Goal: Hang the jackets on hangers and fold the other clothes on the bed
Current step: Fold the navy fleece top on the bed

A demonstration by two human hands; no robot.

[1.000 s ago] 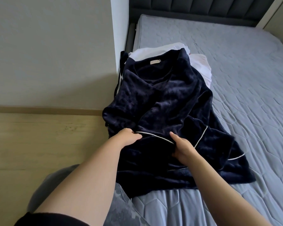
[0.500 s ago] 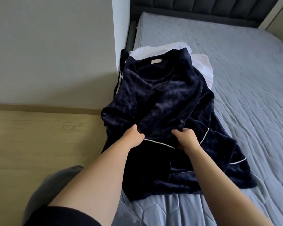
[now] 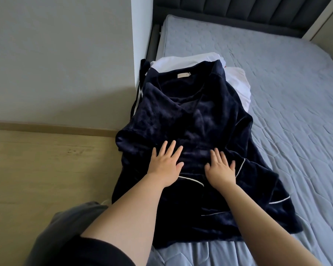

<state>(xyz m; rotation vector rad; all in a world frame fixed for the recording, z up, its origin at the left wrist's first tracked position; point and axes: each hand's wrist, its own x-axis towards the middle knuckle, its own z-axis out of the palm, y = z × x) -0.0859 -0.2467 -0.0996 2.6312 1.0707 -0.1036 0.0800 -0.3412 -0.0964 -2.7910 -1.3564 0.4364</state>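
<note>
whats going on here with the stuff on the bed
A person presses the left hand and right hand flat, fingers spread, on a dark navy velvety garment with white piping. It lies spread on the grey quilted mattress, its collar end over a pile of white clothes.

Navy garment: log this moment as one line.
left hand: flat on navy garment | right hand: flat on it | white clothes: beneath | surface: bed

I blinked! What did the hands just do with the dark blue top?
Both hands let go of the white-piped edge they were pinching. The left hand and right hand now lie flat, fingers spread, on the navy top. It stayed on the white clothes on the bed.
</note>
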